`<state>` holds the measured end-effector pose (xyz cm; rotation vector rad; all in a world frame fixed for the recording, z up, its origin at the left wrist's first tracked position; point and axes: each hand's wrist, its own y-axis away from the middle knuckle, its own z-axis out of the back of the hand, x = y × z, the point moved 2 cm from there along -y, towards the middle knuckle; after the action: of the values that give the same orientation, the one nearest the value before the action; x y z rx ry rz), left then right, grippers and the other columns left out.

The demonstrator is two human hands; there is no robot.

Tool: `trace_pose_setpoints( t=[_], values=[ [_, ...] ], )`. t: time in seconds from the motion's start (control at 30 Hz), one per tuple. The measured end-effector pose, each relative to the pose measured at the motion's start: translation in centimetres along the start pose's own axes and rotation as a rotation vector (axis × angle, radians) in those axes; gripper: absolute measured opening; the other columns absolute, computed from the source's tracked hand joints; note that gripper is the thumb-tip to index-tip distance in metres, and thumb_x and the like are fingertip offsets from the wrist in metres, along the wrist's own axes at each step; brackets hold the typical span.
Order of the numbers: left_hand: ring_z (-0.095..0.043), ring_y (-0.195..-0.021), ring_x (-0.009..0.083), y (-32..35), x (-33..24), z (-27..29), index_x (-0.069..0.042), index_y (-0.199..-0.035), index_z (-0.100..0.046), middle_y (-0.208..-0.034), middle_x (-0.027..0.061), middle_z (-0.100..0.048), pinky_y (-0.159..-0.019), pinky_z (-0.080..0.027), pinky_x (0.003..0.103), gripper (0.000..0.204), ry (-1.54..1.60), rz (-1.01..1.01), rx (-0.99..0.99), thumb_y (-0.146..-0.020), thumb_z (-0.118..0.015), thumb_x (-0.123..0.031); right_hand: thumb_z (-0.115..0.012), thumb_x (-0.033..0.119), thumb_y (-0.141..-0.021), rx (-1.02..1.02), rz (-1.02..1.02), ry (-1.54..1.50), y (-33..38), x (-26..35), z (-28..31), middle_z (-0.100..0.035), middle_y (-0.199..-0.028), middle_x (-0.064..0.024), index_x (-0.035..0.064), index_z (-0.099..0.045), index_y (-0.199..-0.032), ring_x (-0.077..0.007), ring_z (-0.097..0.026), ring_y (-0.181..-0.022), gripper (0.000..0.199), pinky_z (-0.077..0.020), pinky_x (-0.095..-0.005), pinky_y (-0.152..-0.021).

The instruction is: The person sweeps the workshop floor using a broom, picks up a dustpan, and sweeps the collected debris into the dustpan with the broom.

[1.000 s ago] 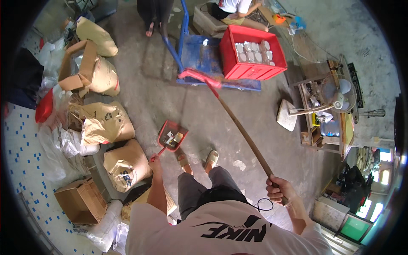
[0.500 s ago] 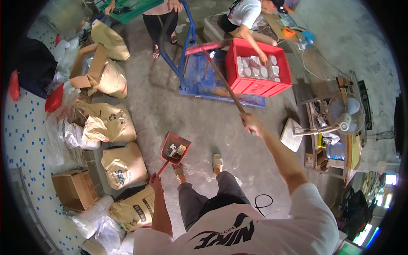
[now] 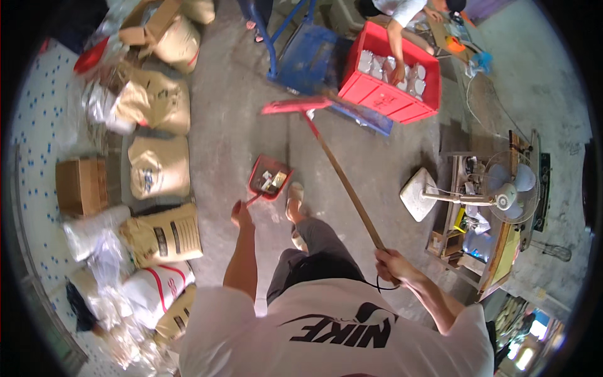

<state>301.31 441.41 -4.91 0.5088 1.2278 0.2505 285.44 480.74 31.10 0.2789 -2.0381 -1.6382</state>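
My left hand point(image 3: 240, 214) is closed round the handle of a red dustpan point(image 3: 256, 188), which holds several scraps of light-coloured rubbish. My right hand point(image 3: 394, 266) grips the lower end of a long wooden-handled broom point(image 3: 349, 188). The broom's red head point(image 3: 295, 105) reaches far ahead, beyond the dustpan and close to the front corner of a blue platform trolley point(image 3: 308, 60). On the trolley stands a red crate point(image 3: 389, 97) of several wrapped, round-ended items. Another person's hand point(image 3: 397, 72) reaches into that crate.
Brown paper sacks point(image 3: 160, 168) line the left side, with an open cardboard box point(image 3: 83, 186) and clear plastic bags beside them. To the right are a white stool point(image 3: 418, 193), a standing fan point(image 3: 510, 188) and a wooden shelf unit point(image 3: 474, 242). A person's foot shows behind the trolley.
My right hand has drawn back toward me, bringing the broom head off the trolley's area. My body has stepped forward and the dustpan has come along in my left hand.
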Motion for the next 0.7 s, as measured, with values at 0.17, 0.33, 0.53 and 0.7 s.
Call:
trace_pose_setpoints(
  t=[0.17, 0.33, 0.53, 0.7],
  values=[
    [-0.05, -0.073, 0.0092, 4.2, 2.1, -3.2, -0.003, -0.097, -0.062, -0.082, 0.0004, -0.059, -0.064, -0.042, 0.023, 0.021, 0.097, -0.009, -0.044, -0.078, -0.062, -0.009, -0.042, 0.031, -0.093, 0.173, -0.173, -0.285, 8.8, -4.6, 3.7, -0.031, -0.05, 0.0053, 0.0102, -0.042, -0.076, -0.0036, -0.025, -0.036, 0.027, -0.0189, -0.0207, -0.032],
    [-0.05, -0.071, 0.0092, 10.2, 3.5, -1.4, -0.002, -0.094, -0.062, -0.08, 0.0002, -0.058, -0.065, -0.042, 0.022, 0.019, 0.091, 0.046, -0.075, -0.076, -0.064, -0.007, -0.042, 0.032, -0.092, 0.104, -0.182, -0.107, 5.9, -5.5, 5.2, -0.03, -0.05, 0.0056, 0.011, -0.042, -0.074, -0.0038, -0.025, -0.037, 0.028, -0.0182, -0.0203, -0.032],
    [-0.05, -0.061, 0.0096, 15.4, 7.5, -0.8, 0.001, -0.095, -0.064, -0.069, 0.0011, -0.057, -0.055, -0.042, 0.024, 0.022, 0.045, -0.02, -0.195, -0.076, -0.064, -0.009, -0.044, 0.035, -0.09, -0.021, 0.079, 0.441, -8.7, -4.3, 10.7, -0.045, -0.052, -0.0016, 0.0092, -0.044, -0.071, -0.0108, -0.041, -0.037, 0.032, -0.0318, -0.0268, -0.034],
    [-0.055, -0.069, 0.0112, 17.5, 11.2, -2.7, 0.001, -0.093, -0.065, -0.078, 0.005, -0.064, -0.063, -0.046, 0.026, 0.021, 0.016, -0.124, -0.275, -0.075, -0.065, -0.009, -0.044, 0.036, -0.09, -0.025, -0.053, 0.598, -9.8, -8.9, 13.1, -0.042, -0.052, -0.001, 0.0096, -0.044, -0.072, -0.0108, -0.037, -0.037, 0.032, -0.0304, -0.0264, -0.033]
  ],
)
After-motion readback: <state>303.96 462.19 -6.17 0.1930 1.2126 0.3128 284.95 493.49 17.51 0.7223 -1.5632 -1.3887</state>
